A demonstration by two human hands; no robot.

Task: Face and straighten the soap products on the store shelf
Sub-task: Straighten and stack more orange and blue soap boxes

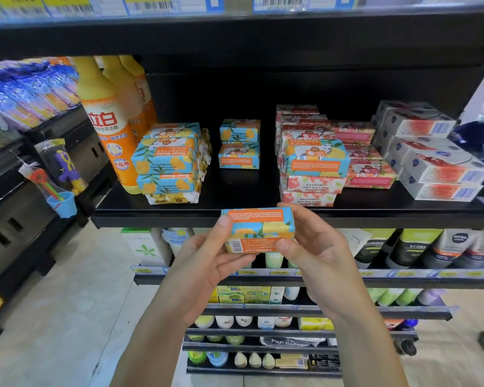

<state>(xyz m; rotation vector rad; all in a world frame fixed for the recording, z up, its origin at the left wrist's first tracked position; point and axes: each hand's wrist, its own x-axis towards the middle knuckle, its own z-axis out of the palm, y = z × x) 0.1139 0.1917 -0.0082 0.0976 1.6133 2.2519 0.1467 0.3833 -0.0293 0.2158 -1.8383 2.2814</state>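
Note:
A blue and orange goat soap bar (259, 226) is held in front of the shelf edge (157, 217). My left hand (207, 263) grips its left end and my right hand (316, 247) grips its right end. On the black shelf, a leaning stack of the same soap (166, 163) stands at the left. A stack of two (239, 143) sits further back in the middle. One blue bar (315, 157) lies on top of pink pomegranate soaps (310, 188). More pink bars (366, 163) lie to its right, some upside down.
Orange detergent bottles (106, 118) stand left of the soaps. Grey boxed soaps (433, 163) are stacked at the right end. Lower shelves (347, 280) hold tubes and bottles. A neighbouring rack with hanging toys (59, 174) stands at the left.

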